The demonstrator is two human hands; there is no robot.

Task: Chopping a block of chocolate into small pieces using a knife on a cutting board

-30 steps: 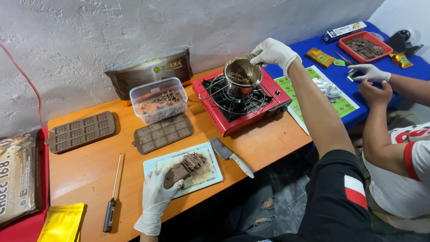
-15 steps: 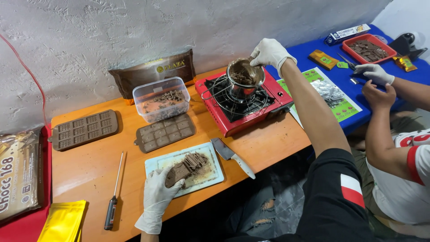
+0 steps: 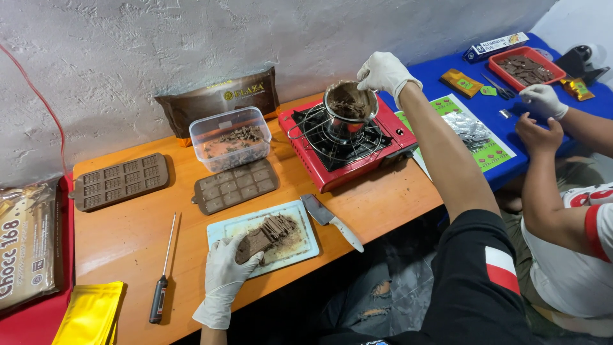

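My left hand (image 3: 227, 275), in a white glove, presses down on a chopped brown chocolate slab (image 3: 268, 233) that lies on a pale cutting board (image 3: 305, 248). My right hand (image 3: 383, 71), also gloved, grips the far rim of a small metal bowl (image 3: 348, 102) with chocolate inside. The bowl is tilted toward me over a pot on the red portable gas stove (image 3: 357, 174).
A knife (image 3: 329, 218) lies right of the board and a probe thermometer (image 3: 165, 271) left of it. Two brown moulds (image 3: 236, 185) (image 3: 118, 181), a plastic tub (image 3: 230, 137) and a brown bag (image 3: 220, 99) sit behind. A co-worker's hands (image 3: 543, 108) work at the blue table (image 3: 485, 105).
My right hand has tipped the bowl on the stove a little more toward me. My left hand stays on the chocolate slab. The co-worker's gloved hand has shifted slightly.
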